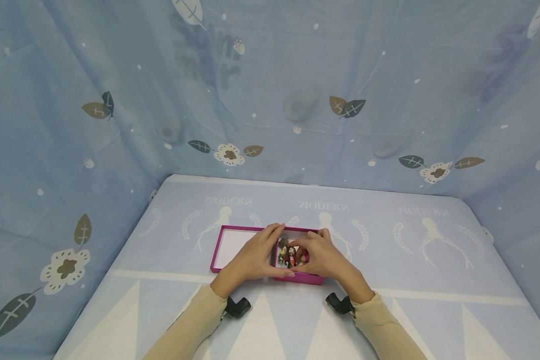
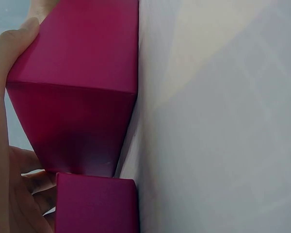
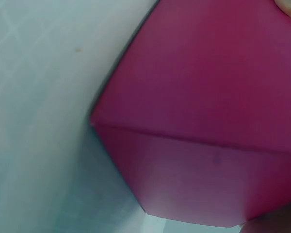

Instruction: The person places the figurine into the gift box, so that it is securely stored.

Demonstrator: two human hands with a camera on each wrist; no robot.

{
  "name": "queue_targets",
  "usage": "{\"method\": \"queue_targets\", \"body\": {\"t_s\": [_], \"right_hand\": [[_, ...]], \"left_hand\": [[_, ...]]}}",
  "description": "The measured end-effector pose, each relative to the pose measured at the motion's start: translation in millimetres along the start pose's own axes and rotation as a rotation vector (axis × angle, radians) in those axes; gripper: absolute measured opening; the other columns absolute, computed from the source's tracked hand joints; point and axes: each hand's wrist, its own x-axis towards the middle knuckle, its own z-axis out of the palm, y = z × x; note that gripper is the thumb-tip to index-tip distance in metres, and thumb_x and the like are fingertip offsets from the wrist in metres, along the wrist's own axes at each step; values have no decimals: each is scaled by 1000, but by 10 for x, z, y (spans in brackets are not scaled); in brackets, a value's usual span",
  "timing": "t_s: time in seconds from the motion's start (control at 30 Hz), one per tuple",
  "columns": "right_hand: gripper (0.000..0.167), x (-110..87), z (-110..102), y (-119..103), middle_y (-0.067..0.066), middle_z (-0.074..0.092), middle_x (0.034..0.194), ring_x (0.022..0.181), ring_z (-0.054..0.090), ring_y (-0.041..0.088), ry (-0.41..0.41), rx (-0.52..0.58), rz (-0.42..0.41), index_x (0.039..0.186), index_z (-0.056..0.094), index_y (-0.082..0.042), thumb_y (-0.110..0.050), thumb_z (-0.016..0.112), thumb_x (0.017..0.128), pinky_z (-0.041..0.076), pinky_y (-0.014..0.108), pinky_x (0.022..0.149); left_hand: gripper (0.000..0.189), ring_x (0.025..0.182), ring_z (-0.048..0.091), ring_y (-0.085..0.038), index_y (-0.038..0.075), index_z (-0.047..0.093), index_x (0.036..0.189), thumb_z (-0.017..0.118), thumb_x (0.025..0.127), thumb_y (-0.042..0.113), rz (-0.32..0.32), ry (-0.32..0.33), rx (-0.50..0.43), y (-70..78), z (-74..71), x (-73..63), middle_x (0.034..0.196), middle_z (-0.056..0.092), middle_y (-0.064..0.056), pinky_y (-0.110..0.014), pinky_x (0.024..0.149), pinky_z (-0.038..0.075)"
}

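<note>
A magenta box point(image 1: 299, 278) stands on the table, with several small painted figurines point(image 1: 290, 257) lying inside. My left hand point(image 1: 256, 252) grips the box at its left end, thumb along the near rim and fingers at the far rim. In the left wrist view the box's near wall point(image 2: 82, 46) and end wall show beside that thumb. My right hand point(image 1: 321, 254) curves over the right end, its index fingertip right at a figurine's head and its thumb at the near rim. I cannot tell whether it pinches that figurine. The right wrist view shows mostly the box's outer walls point(image 3: 194, 73).
Left of the box lies a magenta-edged lid or tray point(image 1: 217, 250) with a white inside, partly behind the left hand. A patterned cloth point(image 1: 409, 250) covers the table. Blue printed curtains point(image 1: 270, 100) hang around the back and sides. Black wrist cameras point(image 1: 238, 307) sit below both hands.
</note>
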Motion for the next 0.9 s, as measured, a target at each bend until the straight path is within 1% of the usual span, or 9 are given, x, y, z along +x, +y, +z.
{"method": "queue_targets", "body": {"t_s": [0.17, 0.47, 0.67, 0.8, 0.9], "right_hand": [[56, -3, 11, 2, -17, 59, 65, 77, 46, 5, -9, -11, 9, 111, 73, -18, -46, 88, 65, 28, 41, 86], [58, 14, 27, -2, -17, 59, 64, 76, 44, 5, -33, -59, 22, 113, 73, -21, -52, 87, 66, 29, 40, 86], [57, 16, 13, -22, -15, 55, 65, 75, 42, 6, -45, -88, 8, 112, 72, -22, -52, 86, 66, 29, 40, 83], [58, 11, -2, -28, -15, 51, 65, 75, 41, 6, -45, -90, 5, 113, 72, -22, -52, 86, 66, 29, 39, 83], [57, 6, -6, -24, -13, 52, 67, 74, 39, 7, -31, -94, -11, 112, 72, -22, -52, 86, 65, 29, 40, 82]], "left_hand": [[116, 137, 42, -23, 11, 25, 155, 71, 68, 73, 10, 13, 5, 10, -2, -4, 154, 34, -5, -44, 109, 42], [116, 137, 43, -24, 7, 28, 154, 72, 68, 72, 3, 15, 4, 10, -1, -8, 154, 35, -6, -45, 109, 42], [116, 137, 42, -23, 9, 27, 155, 72, 68, 72, -12, 2, -12, 16, -10, -16, 154, 34, -5, -45, 109, 42], [116, 137, 43, -24, 8, 27, 154, 72, 68, 72, -5, 8, -13, 19, -13, -11, 154, 35, -6, -46, 109, 42], [116, 136, 43, -24, 7, 28, 154, 72, 68, 71, 4, 13, -8, 18, -12, -7, 153, 35, -7, -45, 108, 43]]}}
